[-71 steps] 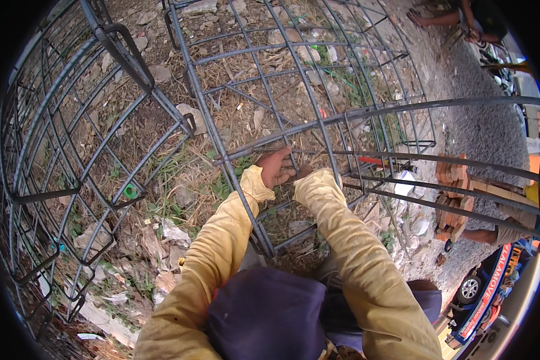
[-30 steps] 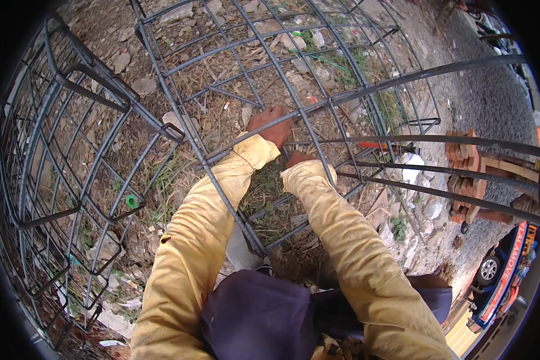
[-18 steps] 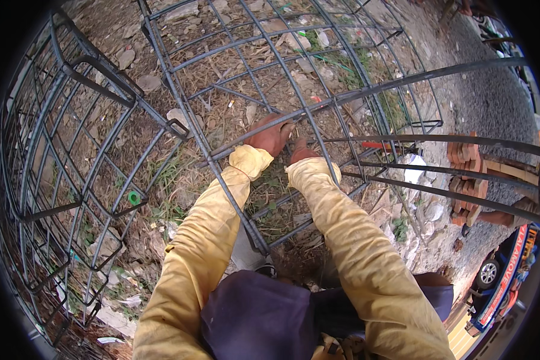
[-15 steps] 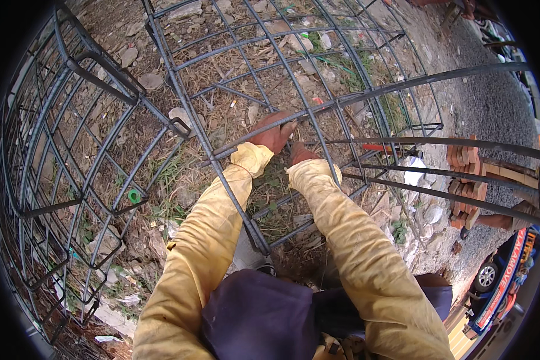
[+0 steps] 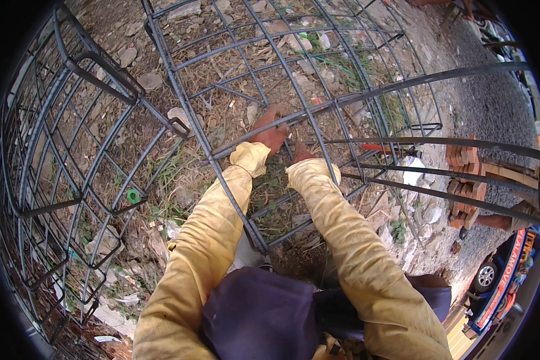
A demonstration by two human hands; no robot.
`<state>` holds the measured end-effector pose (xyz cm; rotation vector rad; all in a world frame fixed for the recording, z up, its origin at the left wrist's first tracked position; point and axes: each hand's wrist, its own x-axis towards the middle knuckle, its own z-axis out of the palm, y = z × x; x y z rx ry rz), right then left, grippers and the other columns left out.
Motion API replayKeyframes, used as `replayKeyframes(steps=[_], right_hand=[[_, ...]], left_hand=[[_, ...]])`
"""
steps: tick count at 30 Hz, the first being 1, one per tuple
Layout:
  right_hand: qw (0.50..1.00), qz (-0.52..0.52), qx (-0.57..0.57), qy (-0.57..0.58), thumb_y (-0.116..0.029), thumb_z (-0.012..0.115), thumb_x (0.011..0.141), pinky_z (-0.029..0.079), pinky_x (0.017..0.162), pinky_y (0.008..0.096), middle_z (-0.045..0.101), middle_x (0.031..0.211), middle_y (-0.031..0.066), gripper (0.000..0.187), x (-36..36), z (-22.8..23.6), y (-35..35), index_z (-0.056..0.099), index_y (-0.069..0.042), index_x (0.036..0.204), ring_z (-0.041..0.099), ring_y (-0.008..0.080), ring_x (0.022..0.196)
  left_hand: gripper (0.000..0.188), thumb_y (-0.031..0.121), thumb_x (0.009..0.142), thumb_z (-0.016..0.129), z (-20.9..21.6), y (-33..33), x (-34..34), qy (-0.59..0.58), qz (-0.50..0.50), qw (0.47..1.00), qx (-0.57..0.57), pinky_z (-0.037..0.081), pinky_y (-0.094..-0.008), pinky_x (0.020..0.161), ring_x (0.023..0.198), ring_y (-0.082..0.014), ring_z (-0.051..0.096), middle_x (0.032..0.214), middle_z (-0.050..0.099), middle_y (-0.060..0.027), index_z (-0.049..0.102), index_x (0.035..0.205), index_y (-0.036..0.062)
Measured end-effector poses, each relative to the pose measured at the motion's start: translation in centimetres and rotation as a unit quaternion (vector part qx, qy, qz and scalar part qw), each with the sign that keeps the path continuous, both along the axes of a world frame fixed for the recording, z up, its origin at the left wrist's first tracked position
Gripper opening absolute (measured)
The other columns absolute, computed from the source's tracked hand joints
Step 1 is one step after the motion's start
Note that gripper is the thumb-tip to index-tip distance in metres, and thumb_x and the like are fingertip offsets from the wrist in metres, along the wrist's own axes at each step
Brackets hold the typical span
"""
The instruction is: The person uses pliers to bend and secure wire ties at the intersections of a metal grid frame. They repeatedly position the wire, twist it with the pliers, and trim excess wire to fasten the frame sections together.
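Observation:
A cage of steel reinforcing bars (image 5: 228,46) stands over the ground in front of me, and both my hands are inside its grid. My left hand (image 5: 271,133) lies beneath a long bar (image 5: 372,94) that crosses over it; its fingers are curled together beside a crossing of bars. Close by on the right is my right hand (image 5: 302,152), low against the cage with its thumb side showing. Its fingers look bent, though bars and the sleeve cuff partly hide them. Whatever either hand pinches is too small or too hidden to name.
Another rebar cage (image 5: 96,144) stands close on the left. Long bars (image 5: 462,174) stick out to the right, past stacked red bricks (image 5: 465,180). Stones and dry grass cover the ground. A blue vehicle (image 5: 501,282) is at the lower right, beside a grey road (image 5: 501,102).
My left hand has shifted slightly, its fingers turning a little at the bar. My right hand has moved only a touch. The cages stay in place.

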<state>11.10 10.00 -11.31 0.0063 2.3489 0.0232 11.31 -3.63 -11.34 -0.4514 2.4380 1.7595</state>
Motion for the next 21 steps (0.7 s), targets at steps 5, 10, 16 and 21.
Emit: replayKeyframes(steps=[5, 10, 16, 21], right_hand=[[0.997, 0.047, 0.039, 0.037, -0.027, 0.066, 0.084, 0.052, 0.087, 0.0455, 0.068, 0.108, 0.0194, 0.039, -0.2, -1.9, -0.3, 0.061, -0.005, 0.116, 0.066, 0.0353, 0.101], [0.996, -0.009, -0.025, 0.089, -0.023, 0.067, 0.083, 0.054, 0.082, 0.0433, 0.069, 0.103, 0.0191, 0.022, -0.6, -0.3, -1.5, 0.071, -0.006, 0.096, 0.067, 0.0364, 0.098], [0.992, 0.077, -0.057, 0.076, -0.024, 0.069, 0.082, 0.054, 0.082, 0.0420, 0.069, 0.104, 0.0192, 0.037, -2.2, -2.4, -0.9, 0.064, -0.004, 0.112, 0.066, 0.0374, 0.099], [0.978, 0.000, -0.193, 0.082, -0.021, 0.062, 0.085, 0.050, 0.089, 0.0431, 0.065, 0.110, 0.0210, 0.041, -1.6, -1.2, -0.3, 0.060, -0.006, 0.123, 0.063, 0.0398, 0.103]], left_hand=[[0.033, 0.010, 0.084, 0.066, -0.9, -0.1, 1.1, 0.042, 0.028, 0.999, 0.009, 0.049, -0.0362, 0.073, 0.082, -0.0207, 0.060, 0.091, 0.059, -0.0095, 0.050, 0.112, 0.0067], [0.032, 0.006, 0.084, 0.065, -0.2, -0.5, 1.6, 0.069, 0.037, 0.995, 0.054, 0.048, -0.0335, 0.074, 0.082, -0.0173, 0.058, 0.091, 0.058, -0.0085, 0.047, 0.110, 0.0055], [0.033, 0.002, 0.082, 0.061, 2.3, -0.3, 4.5, 0.050, 0.035, 0.980, 0.187, 0.050, -0.0332, 0.078, 0.084, -0.0194, 0.061, 0.090, 0.059, -0.0104, 0.045, 0.111, 0.0028], [0.035, -0.004, 0.082, 0.057, 1.3, -0.6, 8.8, 0.043, -0.035, 0.997, 0.057, 0.050, -0.0359, 0.080, 0.089, -0.0239, 0.063, 0.093, 0.062, -0.0120, 0.044, 0.113, 0.0041]])
